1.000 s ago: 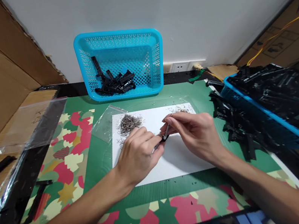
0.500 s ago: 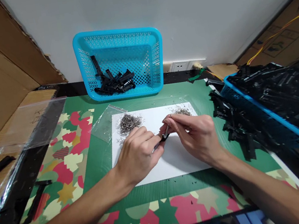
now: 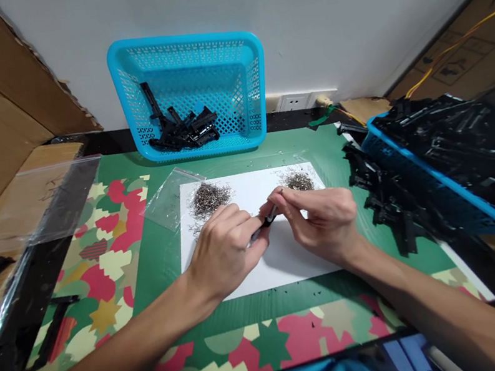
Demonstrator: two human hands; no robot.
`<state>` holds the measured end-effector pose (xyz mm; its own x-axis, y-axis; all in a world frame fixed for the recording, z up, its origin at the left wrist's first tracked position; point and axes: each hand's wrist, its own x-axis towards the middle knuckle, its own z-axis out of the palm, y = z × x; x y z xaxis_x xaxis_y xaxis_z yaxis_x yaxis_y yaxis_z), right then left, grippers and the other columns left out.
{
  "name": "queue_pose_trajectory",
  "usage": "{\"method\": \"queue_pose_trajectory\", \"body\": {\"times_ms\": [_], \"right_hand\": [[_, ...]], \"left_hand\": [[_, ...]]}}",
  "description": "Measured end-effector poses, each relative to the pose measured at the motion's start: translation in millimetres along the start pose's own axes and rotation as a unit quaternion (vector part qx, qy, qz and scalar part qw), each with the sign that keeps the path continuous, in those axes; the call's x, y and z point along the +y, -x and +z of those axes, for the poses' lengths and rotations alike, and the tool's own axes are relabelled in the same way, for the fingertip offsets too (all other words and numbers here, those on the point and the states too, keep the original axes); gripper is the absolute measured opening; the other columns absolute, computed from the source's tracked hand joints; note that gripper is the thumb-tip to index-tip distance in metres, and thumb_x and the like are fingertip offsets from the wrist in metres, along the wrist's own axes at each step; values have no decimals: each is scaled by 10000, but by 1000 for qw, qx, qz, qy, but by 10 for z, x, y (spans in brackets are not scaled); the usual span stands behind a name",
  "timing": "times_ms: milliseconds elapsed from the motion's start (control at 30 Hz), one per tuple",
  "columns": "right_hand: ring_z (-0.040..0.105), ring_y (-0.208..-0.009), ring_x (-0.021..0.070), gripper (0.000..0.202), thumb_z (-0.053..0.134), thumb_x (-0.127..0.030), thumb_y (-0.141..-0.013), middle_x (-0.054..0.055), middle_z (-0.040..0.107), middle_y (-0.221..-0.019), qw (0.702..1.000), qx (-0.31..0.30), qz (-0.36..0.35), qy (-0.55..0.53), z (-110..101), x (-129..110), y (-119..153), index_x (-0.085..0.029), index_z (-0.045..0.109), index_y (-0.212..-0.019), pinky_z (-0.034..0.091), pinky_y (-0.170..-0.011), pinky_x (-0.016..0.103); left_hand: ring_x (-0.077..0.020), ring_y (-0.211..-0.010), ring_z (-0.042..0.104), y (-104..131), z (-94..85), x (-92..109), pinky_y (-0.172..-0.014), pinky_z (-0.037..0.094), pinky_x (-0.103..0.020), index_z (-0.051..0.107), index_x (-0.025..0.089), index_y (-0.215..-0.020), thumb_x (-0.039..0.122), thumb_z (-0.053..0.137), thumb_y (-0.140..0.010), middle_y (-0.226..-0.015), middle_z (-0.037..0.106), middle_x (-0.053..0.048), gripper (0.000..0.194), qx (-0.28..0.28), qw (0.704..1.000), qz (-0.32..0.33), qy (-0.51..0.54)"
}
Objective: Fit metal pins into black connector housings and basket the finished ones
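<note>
Above a white sheet of paper [image 3: 275, 269], my left hand [image 3: 223, 243] is closed around a small black plastic part [image 3: 270, 216], most of it hidden by the fingers. A greyish, shiny bit shows at the part's exposed end. My right hand [image 3: 324, 220] has its thumb and forefinger pinched at that same end; whatever sits between those fingertips is too small to make out. Behind my left hand lies a heap of tiny metal pieces [image 3: 210, 199], looking like springs or pins. A second, smaller heap [image 3: 299, 181] lies just beyond my right hand.
A blue basket [image 3: 183, 43] with several black parts leans against the wall. To the right, another blue basket [image 3: 461, 187] is piled with black parts, and loose ones [image 3: 392, 212] lie beside it. A clear plastic bag [image 3: 170, 205] touches the paper's left side. Two black pieces lie far left.
The whole view has shifted slightly, so the things appear a little higher and further left. Both hands keep nearly the same hold at the black part.
</note>
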<state>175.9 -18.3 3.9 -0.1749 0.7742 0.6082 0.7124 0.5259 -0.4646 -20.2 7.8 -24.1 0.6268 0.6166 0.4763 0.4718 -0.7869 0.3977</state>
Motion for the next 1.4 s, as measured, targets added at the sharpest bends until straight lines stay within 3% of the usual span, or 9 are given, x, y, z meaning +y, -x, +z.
{"method": "queue_pose_trajectory", "body": {"times_ms": [233, 367, 467, 533, 667, 833, 967, 1200, 1400], "right_hand": [[696, -583, 122, 299, 567, -204, -1044, 8, 776, -730, 997, 11, 34, -69, 51, 11, 21, -225, 762, -817, 561, -575, 242], [725, -636, 151, 283, 582, -258, -1055, 26, 790, -778, 982, 79, 103, -135, -17, -4, -60, -217, 775, -853, 626, -659, 289], [711, -628, 169, 313, 584, -302, -1062, 45, 774, -759, 965, 139, 149, -166, -116, -8, -149, -202, 767, -829, 623, -647, 319], [686, -604, 166, 301, 603, -312, -1055, 39, 751, -724, 961, 150, 153, -177, -168, 6, -184, -199, 755, -822, 597, -612, 315], [647, -589, 147, 260, 605, -314, -1055, 17, 720, -705, 970, 64, 142, -185, -182, 80, -180, -198, 726, -856, 527, -586, 291], [578, -621, 138, 293, 504, -244, -1073, 12, 669, -717, 980, -134, 139, -50, -56, 139, -143, -186, 661, -833, 415, -615, 290], [627, -752, 169, 234, 489, -201, -1060, 54, 713, -865, 968, -217, 120, -28, 58, 78, -115, -177, 670, -914, 407, -683, 303], [576, -671, 153, 128, 578, -167, -992, 22, 689, -800, 961, -226, 157, -40, 180, 43, -74, -185, 705, -990, 375, -647, 287], [574, -680, 153, 124, 596, -155, -973, 2, 680, -784, 955, -231, 181, -42, 242, 78, -78, -202, 710, -957, 363, -655, 283]], "left_hand": [[-213, -754, 577, 10, -12, -2, -754, 458, -371, 750, 120, -899, 146, 663, -964, -756, 688, -35, 112, -9, 1000, -8, 17], [-220, -817, 617, -4, -16, 6, -806, 476, -379, 738, 145, -999, 152, 657, -972, -856, 735, -44, 86, 21, 999, -24, 32], [-215, -895, 650, -37, -35, 6, -844, 491, -363, 708, 177, -1138, 183, 659, -986, -999, 749, -53, 160, 66, 991, -92, 65], [-186, -818, 640, -64, -54, -6, -762, 482, -321, 686, 205, -1137, 220, 654, -998, -954, 722, -30, 144, 91, 977, -165, 97], [-139, -628, 567, -109, -67, -61, -599, 412, -269, 633, 226, -1123, 320, 623, -1024, -784, 635, 18, 137, 141, 936, -269, 180], [-143, -740, 639, -145, -34, -133, -646, 483, -251, 604, 226, -1182, 342, 629, -1018, -908, 672, -15, 203, 189, 899, -277, 283], [-145, -778, 647, -162, -21, -182, -658, 504, -244, 608, 220, -1196, 316, 643, -1007, -890, 642, -12, 215, 221, 886, -272, 303], [-176, -941, 717, -160, -15, -174, -781, 548, -273, 546, 225, -1198, 316, 621, -1030, -967, 696, -39, 205, 218, 869, -266, 355], [-90, -692, 592, -137, 10, -176, -613, 451, -215, 541, 243, -1185, 323, 615, -1033, -1021, 631, -14, 188, 212, 875, -266, 345]]}}
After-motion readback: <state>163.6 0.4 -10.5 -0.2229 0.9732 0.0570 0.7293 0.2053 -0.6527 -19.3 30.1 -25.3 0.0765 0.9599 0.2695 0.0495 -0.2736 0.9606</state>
